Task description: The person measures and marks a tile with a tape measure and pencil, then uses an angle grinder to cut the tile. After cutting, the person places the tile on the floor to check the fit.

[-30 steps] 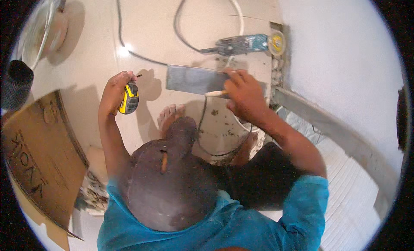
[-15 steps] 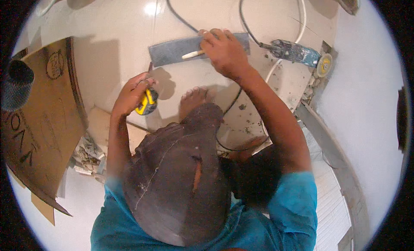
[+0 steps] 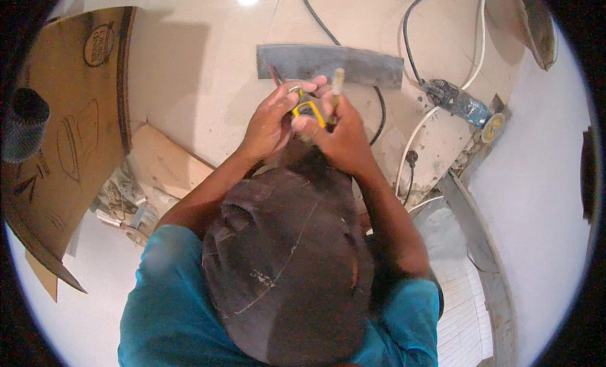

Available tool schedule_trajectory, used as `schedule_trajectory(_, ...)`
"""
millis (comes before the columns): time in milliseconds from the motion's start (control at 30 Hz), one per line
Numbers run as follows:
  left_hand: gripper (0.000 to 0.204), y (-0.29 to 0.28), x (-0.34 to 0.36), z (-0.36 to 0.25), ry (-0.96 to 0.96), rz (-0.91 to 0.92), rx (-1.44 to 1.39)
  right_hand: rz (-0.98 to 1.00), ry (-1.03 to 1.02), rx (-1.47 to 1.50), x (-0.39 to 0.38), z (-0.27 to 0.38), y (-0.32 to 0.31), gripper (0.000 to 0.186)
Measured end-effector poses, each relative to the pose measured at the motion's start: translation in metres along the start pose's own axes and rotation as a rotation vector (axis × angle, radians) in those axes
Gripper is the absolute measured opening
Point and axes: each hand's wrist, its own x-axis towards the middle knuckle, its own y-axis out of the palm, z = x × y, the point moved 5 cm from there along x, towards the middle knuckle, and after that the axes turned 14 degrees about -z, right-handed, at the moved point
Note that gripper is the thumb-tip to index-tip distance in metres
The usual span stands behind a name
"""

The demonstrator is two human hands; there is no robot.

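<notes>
Tape measure was pinched by left hand and right hand; the right also clasped a pale stick.

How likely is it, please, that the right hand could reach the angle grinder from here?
Probably yes: between the right hand and the angle grinder, only low cables cross the floor. The hand seems busy with a pale stick and the tape measure, though, and may need freeing first.
</notes>
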Motion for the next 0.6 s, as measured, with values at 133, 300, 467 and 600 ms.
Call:
schedule_trajectory(133,0.029,0.003,0.001,-0.011,0.413,-0.023,0.547,0.029,0.199,0.071,0.001,-0.013,-0.012,0.053)
schedule_trajectory(300,0.023,0.011,-0.016,0.003,0.588,0.013,0.937,-0.149,-0.237,-0.554,-0.022,0.014,-0.051,0.045)
schedule_trajectory(467,0.018,0.016,-0.027,0.021,0.547,-0.016,0.794,-0.029,-0.169,-0.852,-0.036,-0.002,-0.104,0.034)
schedule_trajectory(600,0.029,-0.002,-0.022,0.021,0.397,-0.149,0.578,-0.183,-0.258,-0.918,-0.038,-0.016,-0.159,0.033)
